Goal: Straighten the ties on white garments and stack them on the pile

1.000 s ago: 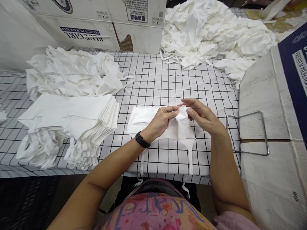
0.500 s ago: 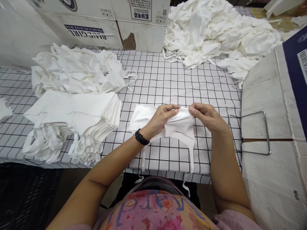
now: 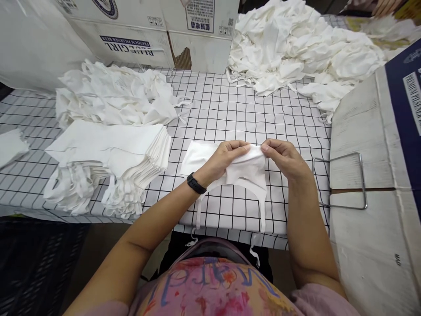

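A white strapped top (image 3: 246, 171) lies on the checked tablecloth before me, its two thin straps hanging over the near table edge. My left hand (image 3: 226, 158), with a black band on the wrist, pinches the top's far edge near its middle. Close by, my right hand (image 3: 284, 158) pinches the same edge at the right corner between thumb and fingers. The cloth between the two hands is slightly raised and creased. To the left sits a neat stack of folded white tops (image 3: 108, 145), straps bunched toward me.
Behind the stack lies a loose heap of white garments (image 3: 115, 94); a larger heap (image 3: 296, 48) is at the back right. A cardboard box (image 3: 197, 48) stands at the back. Another box (image 3: 362, 153) with a metal wire frame (image 3: 363, 180) borders the right side.
The view has shifted slightly. Both hands keep their pinch on the top's far edge, with little movement. At the far upper right, part of a person's hand now shows.
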`<state>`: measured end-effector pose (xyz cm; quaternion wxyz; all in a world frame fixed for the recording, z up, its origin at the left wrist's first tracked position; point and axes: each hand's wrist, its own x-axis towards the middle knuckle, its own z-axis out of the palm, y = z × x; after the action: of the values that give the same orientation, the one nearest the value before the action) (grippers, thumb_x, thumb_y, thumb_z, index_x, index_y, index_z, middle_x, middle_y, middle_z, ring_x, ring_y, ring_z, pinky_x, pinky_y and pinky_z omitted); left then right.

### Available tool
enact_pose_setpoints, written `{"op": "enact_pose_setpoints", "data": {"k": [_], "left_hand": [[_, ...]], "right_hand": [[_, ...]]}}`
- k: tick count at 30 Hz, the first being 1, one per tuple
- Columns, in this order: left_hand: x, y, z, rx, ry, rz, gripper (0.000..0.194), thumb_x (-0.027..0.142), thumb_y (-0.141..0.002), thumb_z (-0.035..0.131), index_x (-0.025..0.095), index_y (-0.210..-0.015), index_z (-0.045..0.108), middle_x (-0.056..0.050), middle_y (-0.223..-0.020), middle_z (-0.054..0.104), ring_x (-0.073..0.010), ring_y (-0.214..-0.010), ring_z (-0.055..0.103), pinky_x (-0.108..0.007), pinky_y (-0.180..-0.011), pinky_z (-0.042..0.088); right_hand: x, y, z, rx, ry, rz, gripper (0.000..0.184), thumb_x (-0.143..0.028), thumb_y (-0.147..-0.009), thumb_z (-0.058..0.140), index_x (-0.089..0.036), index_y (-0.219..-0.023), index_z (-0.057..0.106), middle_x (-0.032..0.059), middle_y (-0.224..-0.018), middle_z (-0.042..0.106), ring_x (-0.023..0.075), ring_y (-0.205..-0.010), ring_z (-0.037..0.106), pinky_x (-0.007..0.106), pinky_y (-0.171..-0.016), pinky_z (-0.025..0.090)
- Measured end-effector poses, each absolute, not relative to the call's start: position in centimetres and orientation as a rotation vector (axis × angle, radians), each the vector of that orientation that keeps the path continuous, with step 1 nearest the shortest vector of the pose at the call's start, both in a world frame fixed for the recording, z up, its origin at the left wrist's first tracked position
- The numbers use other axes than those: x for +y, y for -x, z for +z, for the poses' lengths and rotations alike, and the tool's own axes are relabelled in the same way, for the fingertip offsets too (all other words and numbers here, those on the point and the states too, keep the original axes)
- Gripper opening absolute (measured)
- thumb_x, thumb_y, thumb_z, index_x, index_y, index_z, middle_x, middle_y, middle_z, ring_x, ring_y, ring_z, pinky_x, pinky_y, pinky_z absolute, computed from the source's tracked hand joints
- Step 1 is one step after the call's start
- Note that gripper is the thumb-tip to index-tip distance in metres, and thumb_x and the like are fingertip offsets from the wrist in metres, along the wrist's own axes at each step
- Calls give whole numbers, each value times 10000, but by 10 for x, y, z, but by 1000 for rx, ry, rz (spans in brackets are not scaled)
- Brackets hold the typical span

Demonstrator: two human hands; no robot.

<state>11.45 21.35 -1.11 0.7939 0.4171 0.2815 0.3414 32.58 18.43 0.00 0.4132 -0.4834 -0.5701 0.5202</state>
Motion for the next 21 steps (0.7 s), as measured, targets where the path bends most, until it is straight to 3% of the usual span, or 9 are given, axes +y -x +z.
{"op": "enact_pose_setpoints", "data": {"k": [5, 10, 21], "left_hand": [[208, -113, -4, 574, -964, 662, 365, 374, -692, 918, 119, -851, 710, -3, -784, 653, -84, -686, 583, -220, -634, 433], [197, -106, 9, 535, -964, 686, 363, 390, -736, 883, 107, -879, 706, 4, -760, 630, -66, -637, 557, -203, -589, 408], [155, -73, 54, 412, -1171, 642, 339, 392, -777, 872, 119, -922, 733, -12, -803, 660, -77, -674, 601, -184, -585, 435]], "right_hand": [[186, -324, -1, -1410, 1188, 1287, 353, -492, -888, 750, -214, -700, 642, -9, -679, 505, 144, -668, 449, 294, -651, 406], [180, -316, 19, -1497, 1097, 1360, 339, -507, -892, 750, -218, -737, 670, 10, -740, 580, 165, -747, 522, 309, -734, 456], [126, -296, 64, -1566, 1006, 1352, 415, -565, -966, 646, -206, -767, 705, 13, -699, 541, 145, -679, 474, 289, -628, 376]]}}
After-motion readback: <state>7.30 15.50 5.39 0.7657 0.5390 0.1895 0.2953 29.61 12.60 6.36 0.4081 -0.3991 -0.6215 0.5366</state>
